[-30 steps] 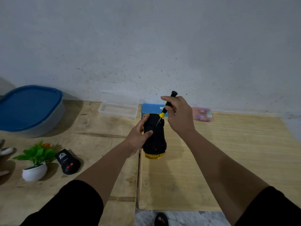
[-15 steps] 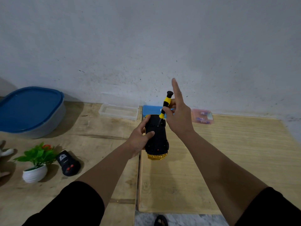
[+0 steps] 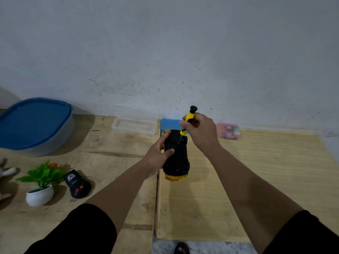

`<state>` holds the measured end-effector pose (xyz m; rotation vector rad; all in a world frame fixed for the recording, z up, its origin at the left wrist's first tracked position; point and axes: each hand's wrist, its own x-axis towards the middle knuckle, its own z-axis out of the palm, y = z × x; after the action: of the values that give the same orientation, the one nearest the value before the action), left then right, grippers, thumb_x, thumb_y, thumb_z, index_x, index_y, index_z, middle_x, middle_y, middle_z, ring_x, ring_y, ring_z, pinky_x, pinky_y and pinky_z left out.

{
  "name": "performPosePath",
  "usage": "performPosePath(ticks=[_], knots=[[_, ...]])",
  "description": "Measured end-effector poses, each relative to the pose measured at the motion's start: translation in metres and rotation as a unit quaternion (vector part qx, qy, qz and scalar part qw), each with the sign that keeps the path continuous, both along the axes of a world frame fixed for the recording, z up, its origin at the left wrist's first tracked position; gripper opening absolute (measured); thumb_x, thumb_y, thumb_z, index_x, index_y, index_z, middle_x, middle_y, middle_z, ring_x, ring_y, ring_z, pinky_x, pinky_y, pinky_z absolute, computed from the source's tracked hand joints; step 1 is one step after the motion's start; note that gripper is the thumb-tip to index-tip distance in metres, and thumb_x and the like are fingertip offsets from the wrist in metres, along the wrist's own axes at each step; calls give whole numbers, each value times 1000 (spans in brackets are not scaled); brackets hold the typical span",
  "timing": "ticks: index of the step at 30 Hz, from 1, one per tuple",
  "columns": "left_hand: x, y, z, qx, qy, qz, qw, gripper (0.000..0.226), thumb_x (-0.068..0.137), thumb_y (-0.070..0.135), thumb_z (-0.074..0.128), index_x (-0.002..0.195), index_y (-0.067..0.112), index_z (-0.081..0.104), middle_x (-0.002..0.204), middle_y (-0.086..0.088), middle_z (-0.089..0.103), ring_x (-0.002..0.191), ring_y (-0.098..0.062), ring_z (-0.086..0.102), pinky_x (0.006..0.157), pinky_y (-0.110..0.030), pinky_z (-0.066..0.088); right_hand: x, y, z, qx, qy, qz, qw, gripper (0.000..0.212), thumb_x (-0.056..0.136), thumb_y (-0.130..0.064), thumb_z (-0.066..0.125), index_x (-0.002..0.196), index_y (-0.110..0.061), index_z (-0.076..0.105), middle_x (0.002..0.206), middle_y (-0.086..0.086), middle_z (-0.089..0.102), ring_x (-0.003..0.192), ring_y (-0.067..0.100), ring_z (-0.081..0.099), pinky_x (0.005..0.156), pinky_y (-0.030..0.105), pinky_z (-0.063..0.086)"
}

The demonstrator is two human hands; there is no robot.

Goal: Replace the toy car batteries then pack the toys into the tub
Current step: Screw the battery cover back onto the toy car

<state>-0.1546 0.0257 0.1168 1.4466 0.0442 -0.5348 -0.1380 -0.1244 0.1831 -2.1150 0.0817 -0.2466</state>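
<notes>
toy car (image 3: pixel 176 154) upside down in left hand (image 3: pixel 158 158), screwdriver (image 3: pixel 187 121) pinched in right hand (image 3: pixel 201 131), no legible writing

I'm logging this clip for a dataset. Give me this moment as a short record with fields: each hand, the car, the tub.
left hand: grips the toy car
right hand: fingers curled round the screwdriver
toy car: black underside up, held above the table
screwdriver tip: at the car's underside
tub: far left, blue lid on
remote: on table beside potted plant
</notes>
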Motion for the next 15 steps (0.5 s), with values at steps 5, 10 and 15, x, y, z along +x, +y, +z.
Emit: performPosePath(ticks=[5,10,15], knots=[[-1,0,-1,8,-9,-16,1000,65,94,6,53,139,48,32,135,-2,44,125,-26,48,99,-50,46,-1,1,3,66,34,19,997,9,86,-20,66,90,-15,59,89,7,65,61,15,63,56,24,51],[1,0,1,12,-13,-14,1000,65,95,6,52,140,46,31,134,-1,43,120,-24,50,97,-48,49,-2,0,5,111,56,69,990,57,92,-12,56,142,-30,34,93,8,60,50,4,59,61,18,55],[4,7,1,21,-21,-11,999,64,95,6,51,141,46,30,134,2,40,116,-21,51,91,-42,53,-3,-7,7,155,95,116,976,51,94,-5,51,141,-19,38,97,6,61,64,10,65,67,22,58]])
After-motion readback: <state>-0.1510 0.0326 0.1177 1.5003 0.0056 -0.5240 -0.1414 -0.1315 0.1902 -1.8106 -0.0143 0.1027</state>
